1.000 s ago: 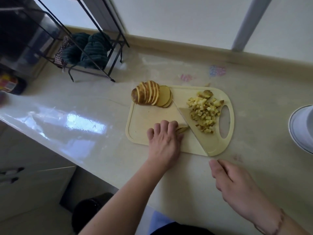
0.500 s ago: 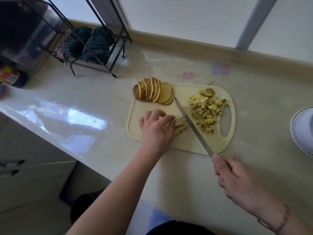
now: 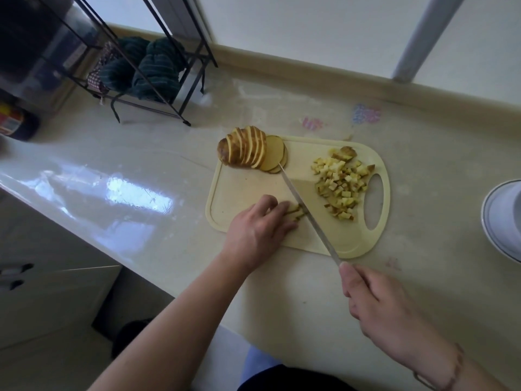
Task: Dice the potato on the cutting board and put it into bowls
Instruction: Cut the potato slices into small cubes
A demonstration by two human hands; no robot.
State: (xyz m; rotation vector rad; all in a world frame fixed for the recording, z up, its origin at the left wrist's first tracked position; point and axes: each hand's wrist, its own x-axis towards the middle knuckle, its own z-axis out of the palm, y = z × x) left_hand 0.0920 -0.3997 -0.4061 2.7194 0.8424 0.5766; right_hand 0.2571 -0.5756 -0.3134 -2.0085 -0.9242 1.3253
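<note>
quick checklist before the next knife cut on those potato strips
1. Right hand grips the knife: ok.
2. Left hand holds the strips down: ok.
3. Left fingertips clear of the blade: cannot tell, they lie very close beside it.
4. Blade lies across the strips: ok.
5. Diced pile is clear of the cut: ok, it sits right of the blade.
6. Board is flat on the counter: ok.
7. Bowl is ready: ok, though only part of it shows at the right edge.
</note>
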